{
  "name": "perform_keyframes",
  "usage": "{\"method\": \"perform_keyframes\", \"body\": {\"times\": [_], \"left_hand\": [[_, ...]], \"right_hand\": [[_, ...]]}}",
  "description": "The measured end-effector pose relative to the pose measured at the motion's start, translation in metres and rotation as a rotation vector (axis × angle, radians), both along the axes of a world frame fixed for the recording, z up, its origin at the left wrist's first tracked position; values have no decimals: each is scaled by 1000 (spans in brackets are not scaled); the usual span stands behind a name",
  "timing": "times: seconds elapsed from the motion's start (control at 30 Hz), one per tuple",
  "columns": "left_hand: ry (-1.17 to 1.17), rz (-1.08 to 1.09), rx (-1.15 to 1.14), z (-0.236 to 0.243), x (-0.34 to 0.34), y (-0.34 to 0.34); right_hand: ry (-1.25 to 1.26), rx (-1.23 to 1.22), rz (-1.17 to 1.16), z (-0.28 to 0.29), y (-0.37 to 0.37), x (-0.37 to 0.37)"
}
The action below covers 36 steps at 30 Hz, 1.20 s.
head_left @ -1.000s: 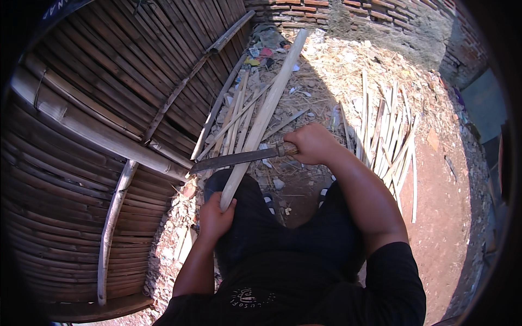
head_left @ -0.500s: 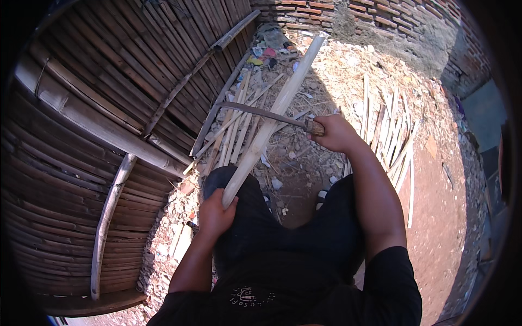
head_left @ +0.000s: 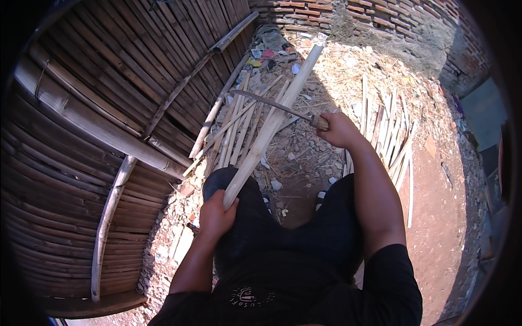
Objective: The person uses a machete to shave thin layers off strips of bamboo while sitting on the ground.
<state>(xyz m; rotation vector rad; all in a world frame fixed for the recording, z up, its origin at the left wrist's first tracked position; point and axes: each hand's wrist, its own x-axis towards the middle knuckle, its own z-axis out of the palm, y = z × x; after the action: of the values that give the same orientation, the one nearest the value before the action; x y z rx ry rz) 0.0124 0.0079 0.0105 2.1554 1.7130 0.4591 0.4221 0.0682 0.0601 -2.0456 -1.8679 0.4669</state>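
Note:
My left hand (head_left: pixel 218 217) is closed around the near end of a long, pale bamboo slat (head_left: pixel 265 137), next to my left knee. From there the slat slants away to the upper right, over the debris. In my right hand (head_left: pixel 338 131) is the wooden handle of a machete (head_left: pixel 272 103) with a long, dark, slightly curved blade. The blade lies across the slat beyond its middle, its tip out to the left; whether its edge bites into the wood I cannot tell.
A bamboo-slat wall (head_left: pixel 103 103) rises along the left. Cut strips (head_left: pixel 239 127) lie beyond my left knee, and another pile of strips (head_left: pixel 392 133) lies at the right. Shavings and rubble (head_left: pixel 348 70) cover the ground up to a brick wall (head_left: pixel 380 22).
The machete's blade has shifted farther up the slat, and its tip has swung away from me and to the right. The slat's far end has dropped slightly. My left hand stays in place.

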Motion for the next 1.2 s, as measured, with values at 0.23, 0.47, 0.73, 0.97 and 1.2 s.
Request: {"method": "perform_keyframes", "body": {"times": [0.23, 0.47, 0.73, 0.97, 1.2], "left_hand": [[-56, 10, 18, 0, 1, 0], [-68, 16, 58, -9, -7, -2], [-67, -5, -58, -2, -7, 4], [-141, -18, -85, -4, -13, 9], [-180, -16, -63, -5, -13, 7]], "right_hand": [[-104, 29, 339, -2, -5, -41], [-89, 108, 307, -1, 1, -41], [57, 93, -70, -3, -3, 4], [-187, 39, 379, -7, -4, -54], [-140, 130, 415, -11, -2, -49]]}}
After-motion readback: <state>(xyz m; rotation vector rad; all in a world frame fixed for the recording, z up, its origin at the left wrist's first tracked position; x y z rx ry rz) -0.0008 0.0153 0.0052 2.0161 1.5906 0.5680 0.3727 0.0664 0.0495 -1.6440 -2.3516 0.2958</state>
